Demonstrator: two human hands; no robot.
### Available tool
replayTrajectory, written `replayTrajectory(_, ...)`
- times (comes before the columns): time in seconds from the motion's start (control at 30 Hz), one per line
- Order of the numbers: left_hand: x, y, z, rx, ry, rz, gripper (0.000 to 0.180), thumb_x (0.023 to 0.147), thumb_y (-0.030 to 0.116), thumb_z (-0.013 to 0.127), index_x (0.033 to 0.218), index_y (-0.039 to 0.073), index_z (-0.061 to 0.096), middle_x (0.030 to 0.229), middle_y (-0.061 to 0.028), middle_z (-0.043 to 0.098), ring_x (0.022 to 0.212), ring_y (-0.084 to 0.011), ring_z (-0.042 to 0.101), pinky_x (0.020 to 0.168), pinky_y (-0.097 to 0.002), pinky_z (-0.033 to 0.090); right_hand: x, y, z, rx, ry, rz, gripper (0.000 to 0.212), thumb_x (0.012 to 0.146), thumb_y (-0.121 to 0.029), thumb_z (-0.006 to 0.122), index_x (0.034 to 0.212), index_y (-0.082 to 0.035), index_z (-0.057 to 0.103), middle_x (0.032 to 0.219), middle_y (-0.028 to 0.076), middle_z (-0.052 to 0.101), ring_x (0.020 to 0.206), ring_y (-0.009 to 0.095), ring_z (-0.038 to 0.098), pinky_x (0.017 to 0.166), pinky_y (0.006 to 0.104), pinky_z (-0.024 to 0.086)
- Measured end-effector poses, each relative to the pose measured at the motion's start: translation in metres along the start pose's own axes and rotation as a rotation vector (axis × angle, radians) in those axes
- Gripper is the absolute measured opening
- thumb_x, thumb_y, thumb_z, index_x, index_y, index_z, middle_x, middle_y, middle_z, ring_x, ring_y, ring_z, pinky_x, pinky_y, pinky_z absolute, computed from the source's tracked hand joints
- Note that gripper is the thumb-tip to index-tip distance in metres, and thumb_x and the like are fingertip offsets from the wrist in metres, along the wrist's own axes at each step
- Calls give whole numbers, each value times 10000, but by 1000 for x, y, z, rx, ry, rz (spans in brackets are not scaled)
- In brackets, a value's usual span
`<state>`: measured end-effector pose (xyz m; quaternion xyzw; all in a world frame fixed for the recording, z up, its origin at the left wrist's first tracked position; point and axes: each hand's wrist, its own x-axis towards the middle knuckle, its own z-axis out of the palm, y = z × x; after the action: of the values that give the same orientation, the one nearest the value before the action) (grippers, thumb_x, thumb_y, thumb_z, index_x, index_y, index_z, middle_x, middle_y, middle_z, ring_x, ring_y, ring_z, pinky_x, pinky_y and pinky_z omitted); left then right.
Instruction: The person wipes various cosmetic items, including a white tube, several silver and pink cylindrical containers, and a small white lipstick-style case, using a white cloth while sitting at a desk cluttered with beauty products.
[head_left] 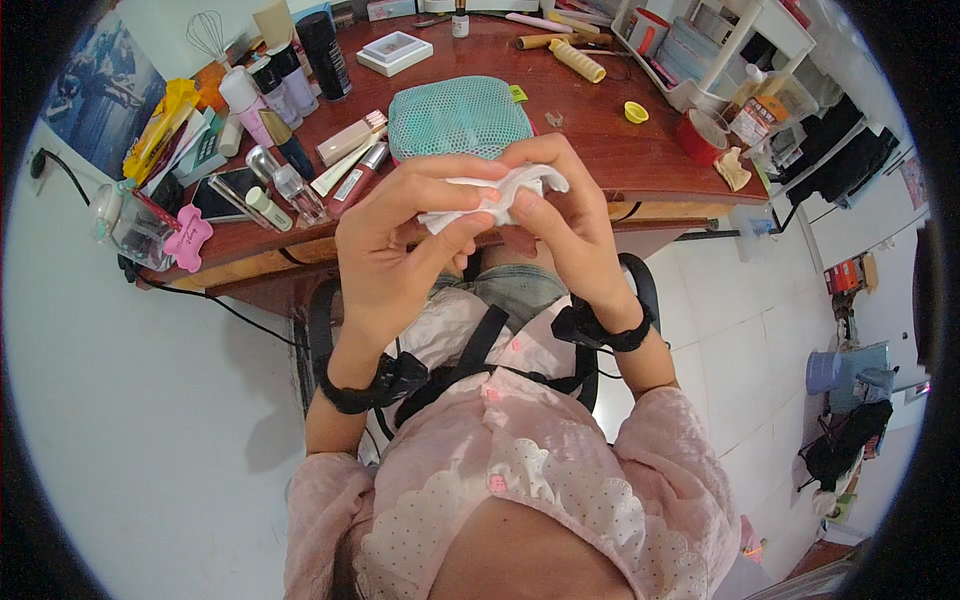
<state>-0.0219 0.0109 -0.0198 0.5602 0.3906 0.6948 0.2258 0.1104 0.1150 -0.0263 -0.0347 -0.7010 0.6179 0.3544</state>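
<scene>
Head view: looked down on a wide red-brown desk (610, 150), lined along the left with cosmetic bottles (240, 92), and, nearer, on the wearer's pale pink top (450, 430). Showed on the desk, straight ahead, a teal mesh pouch (455, 112). Had both hands raised above the lap, at the desk's near edge, just this side of the pouch. Curled the left hand (385, 240) partly closed, pinching one side of a crumpled white wad (520, 182) between thumb and fingers. Bent the right hand (572, 232) likewise around the other side, pressing with the thumb. Could not tell whether cloth or tissue. Included black wristbands (360, 388) on both arms, then, farther right on the desk, a red roll (698, 152) and, smallest, a yellow cup-shaped piece (635, 112).
</scene>
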Motion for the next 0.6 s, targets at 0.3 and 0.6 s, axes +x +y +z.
replayTrajectory(0.3,5,1,-12,-241,-198,-91,313,769,85,666,1059,1,580,1175,-124,519,691,-95,546,597,-205,471,1,0,0,190,-6,-7,187,907,-174,492,1050,-60,456,748,-3,459,552,36,404,457,177,305)
replayTrajectory(0.6,1,2,-10,-154,-36,-142,432,719,126,696,1092,-24,540,1131,-182,514,718,-101,558,456,-165,426,0,1,2,368,-92,5,194,932,-172,433,1081,-48,425,752,20,460,536,54,401,469,196,334)
